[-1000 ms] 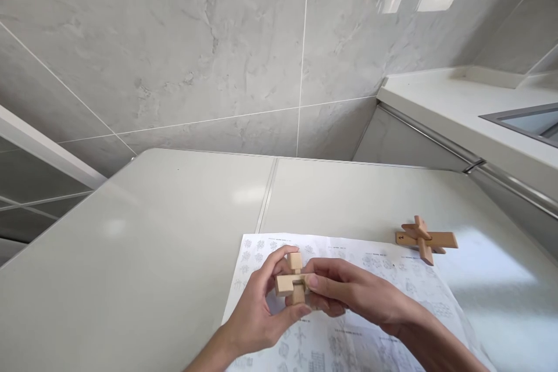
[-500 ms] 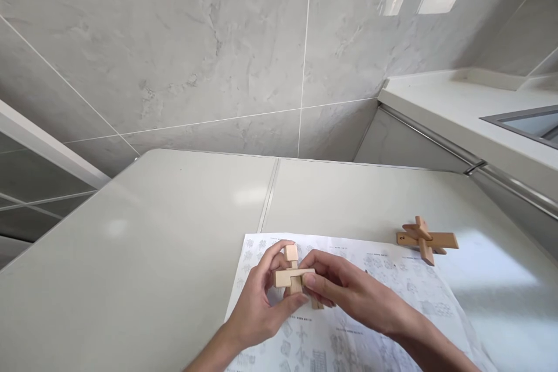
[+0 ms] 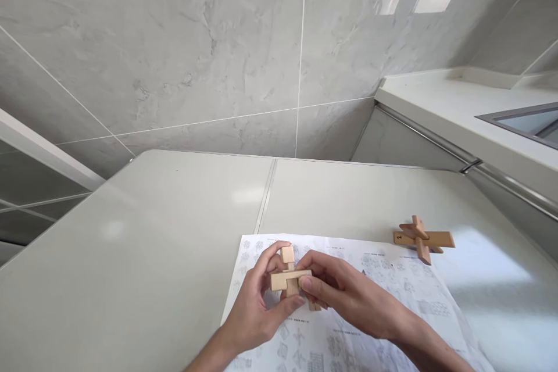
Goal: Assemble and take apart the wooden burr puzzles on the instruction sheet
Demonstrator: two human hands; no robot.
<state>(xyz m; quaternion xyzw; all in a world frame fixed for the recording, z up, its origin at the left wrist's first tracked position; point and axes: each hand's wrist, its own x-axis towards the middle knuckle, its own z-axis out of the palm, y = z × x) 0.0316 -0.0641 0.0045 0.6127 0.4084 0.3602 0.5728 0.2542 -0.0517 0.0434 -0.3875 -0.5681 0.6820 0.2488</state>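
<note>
Light wooden puzzle pieces [image 3: 279, 282], notched and fitted crosswise, are held between both hands just above a printed sheet [image 3: 349, 340]. My left hand [image 3: 257, 296] grips the upright piece, index finger at its top and thumb near its bottom. My right hand [image 3: 335, 285] pinches the right end of the crosspiece between thumb and fingers. Below the right fingers a further wooden piece [image 3: 314, 306] shows in part; I cannot tell whether it is held or lies on the sheet. The fingers hide much of the joint.
An assembled wooden puzzle [image 3: 440, 239] marked 2 sits at the right, by the sheet's upper right edge. The pale table [image 3: 174, 256] has a seam across it. Beyond stand a grey tiled wall [image 3: 174, 58] and, at right, a white counter [image 3: 440, 107].
The whole view has shifted slightly. Both hands keep their hold, and the crosspiece appears to sit a little differently against the upright piece.
</note>
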